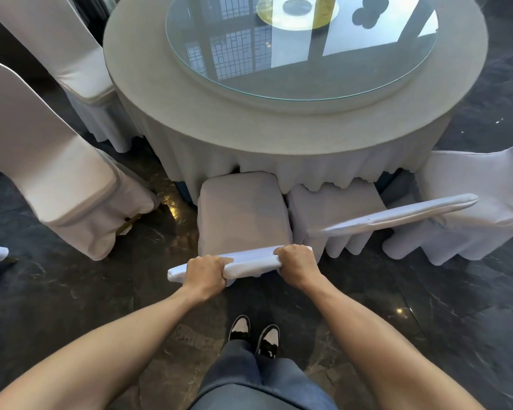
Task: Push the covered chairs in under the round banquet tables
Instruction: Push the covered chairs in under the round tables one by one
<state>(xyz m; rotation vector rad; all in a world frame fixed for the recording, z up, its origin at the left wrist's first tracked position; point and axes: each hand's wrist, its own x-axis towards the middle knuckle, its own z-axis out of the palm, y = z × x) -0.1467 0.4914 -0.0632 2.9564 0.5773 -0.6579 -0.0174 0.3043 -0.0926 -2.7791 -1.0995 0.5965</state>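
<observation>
A white-covered chair (242,208) stands right in front of me, its seat's far edge touching the skirt of the round banquet table (148,84). My left hand (206,273) grips the top of its backrest on the left. My right hand (296,263) grips the same top edge on the right. A second covered chair (335,205) sits to the right, its seat partly under the tablecloth and its backrest top angled across. A third covered chair (480,202) stands at the far right.
Two more covered chairs (65,179) (71,54) stand out from the table on the left. A glass turntable (279,54) tops the table. The floor (71,291) is dark polished stone. My feet (253,335) are just behind the chair.
</observation>
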